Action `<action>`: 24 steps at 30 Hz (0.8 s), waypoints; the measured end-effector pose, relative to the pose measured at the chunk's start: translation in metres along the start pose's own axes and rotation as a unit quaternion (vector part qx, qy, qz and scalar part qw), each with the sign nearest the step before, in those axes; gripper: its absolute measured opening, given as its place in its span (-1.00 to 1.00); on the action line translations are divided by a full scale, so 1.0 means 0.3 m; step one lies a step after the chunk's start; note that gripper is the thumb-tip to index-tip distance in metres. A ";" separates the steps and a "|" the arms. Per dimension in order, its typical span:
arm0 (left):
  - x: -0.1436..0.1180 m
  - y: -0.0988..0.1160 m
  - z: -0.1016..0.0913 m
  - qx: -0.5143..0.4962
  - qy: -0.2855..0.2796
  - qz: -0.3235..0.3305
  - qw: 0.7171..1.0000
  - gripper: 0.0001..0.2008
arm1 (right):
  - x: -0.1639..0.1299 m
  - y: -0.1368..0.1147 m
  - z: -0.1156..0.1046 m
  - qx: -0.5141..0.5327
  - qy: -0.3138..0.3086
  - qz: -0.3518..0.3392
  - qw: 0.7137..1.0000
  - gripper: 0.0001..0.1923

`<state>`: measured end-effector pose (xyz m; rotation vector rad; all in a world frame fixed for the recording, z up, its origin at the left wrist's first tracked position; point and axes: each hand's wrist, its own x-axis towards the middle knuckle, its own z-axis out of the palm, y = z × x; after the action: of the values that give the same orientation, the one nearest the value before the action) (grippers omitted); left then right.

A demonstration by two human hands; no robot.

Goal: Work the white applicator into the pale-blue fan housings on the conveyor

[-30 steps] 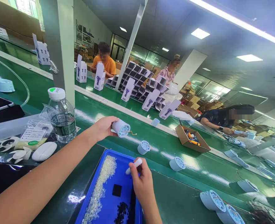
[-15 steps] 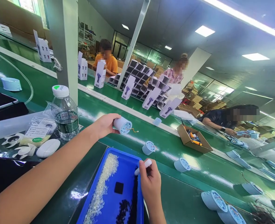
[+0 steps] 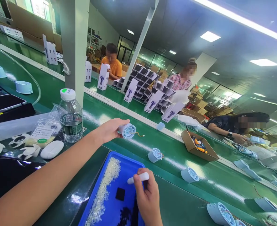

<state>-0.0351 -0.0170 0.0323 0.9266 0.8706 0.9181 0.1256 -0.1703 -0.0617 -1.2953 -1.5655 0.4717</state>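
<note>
My left hand (image 3: 112,129) is closed around a light blue cylindrical fan housing (image 3: 128,131), its spoked end facing right with a thin yellow wire hanging out. Below it lies a blue tray (image 3: 126,166). Along the tray's left side spreads a heap of small clear rings (image 3: 103,188). A black square (image 3: 120,194) lies in the middle, with small black pieces (image 3: 124,216) nearer me. Over the tray's right side, my right hand (image 3: 149,194) grips a white pen-like tool (image 3: 138,178), its tip pointing left. Whether the tip carries anything is too small to tell.
More blue housings (image 3: 155,155) stand on the green conveyor (image 3: 169,169) to the right. A water bottle (image 3: 70,116), white fan blades (image 3: 29,151) and a white mouse-shaped piece (image 3: 52,149) are at left. A carton of tools (image 3: 199,146), printed boxes (image 3: 130,90) and several people are beyond.
My right hand has moved the white pen-like tool left, away from the black strip at the tray's right edge. The left hand still holds the housing, now turned slightly. The view has shifted a little.
</note>
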 end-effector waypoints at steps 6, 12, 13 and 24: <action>0.024 -0.048 0.001 0.040 0.002 -0.010 0.999 -0.67 | -0.017 -0.018 0.011 0.017 -0.101 -0.050 0.994 -0.94; 0.008 -0.087 0.048 0.061 -0.030 -0.018 0.997 -0.70 | -0.017 -0.004 0.004 0.168 0.132 -0.034 0.976 -0.85; 0.004 -0.095 0.057 0.073 -0.036 -0.018 0.997 -0.69 | -0.015 -0.003 -0.002 0.185 0.155 -0.018 0.970 -0.85; -0.020 -0.128 0.112 0.169 -0.037 0.013 0.985 -0.63 | 0.017 0.002 -0.004 0.236 0.179 0.058 0.953 -0.84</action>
<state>0.0031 -0.0433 0.0101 1.2585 0.9700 0.7650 0.1272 -0.1659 -0.0594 -1.0314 -0.9993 0.6039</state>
